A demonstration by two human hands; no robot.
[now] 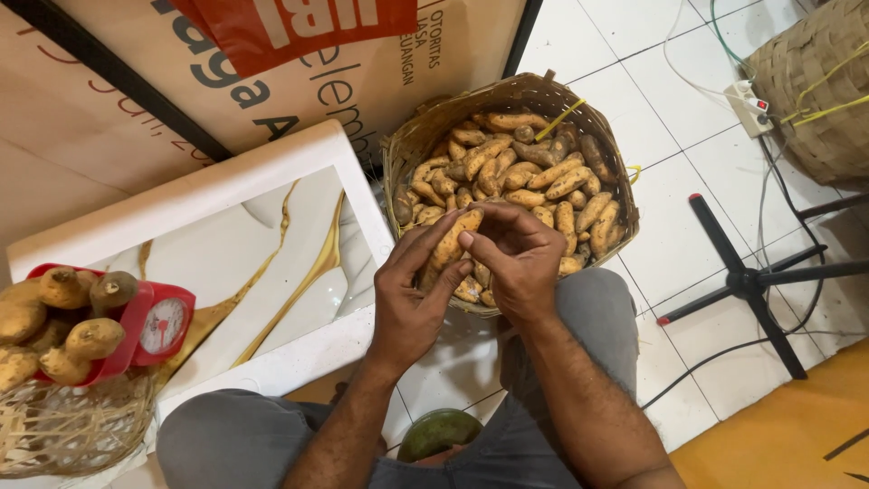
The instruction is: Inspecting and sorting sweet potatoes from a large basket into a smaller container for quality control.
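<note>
Both hands gripping one orange-brown sweet potato (450, 240) over the round woven basket (412, 145).
Left hand (412, 290) and right hand (516, 258) fingers are wrapping it, hiding its lower end.

Single head-worn camera, looking steeply down from above the seated person's lap. It faces forward over the knees, close to both hands, taking in the woven basket (425, 136), the bench (272, 235) corner and tiled floor (670, 154).
</note>
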